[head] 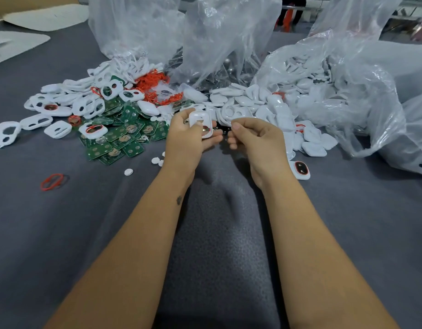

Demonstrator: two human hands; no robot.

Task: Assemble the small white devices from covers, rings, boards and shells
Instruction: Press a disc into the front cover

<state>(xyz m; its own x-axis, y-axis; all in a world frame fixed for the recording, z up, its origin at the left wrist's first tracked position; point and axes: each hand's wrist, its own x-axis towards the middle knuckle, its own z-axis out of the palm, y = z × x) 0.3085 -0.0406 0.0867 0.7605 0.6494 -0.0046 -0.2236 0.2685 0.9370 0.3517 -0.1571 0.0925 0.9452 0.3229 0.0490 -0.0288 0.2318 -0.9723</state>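
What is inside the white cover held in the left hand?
Through the opening of the cover in the left hand, a round metal part shows. The thumb covers the rest, so a ring or board inside cannot be told.

Head-worn wide-angle camera, looking forward and down over the person's own forearms.

The single view sits close above the grey table (62, 233): both bare forearms run up from the bottom edge to the left hand (191, 136) and right hand (255, 138) near centre. Beyond them lie the heaped parts and clear plastic bags (229, 39), reaching the top of the frame. Straight lines bow toward the edges. There is no second view to share anything with.
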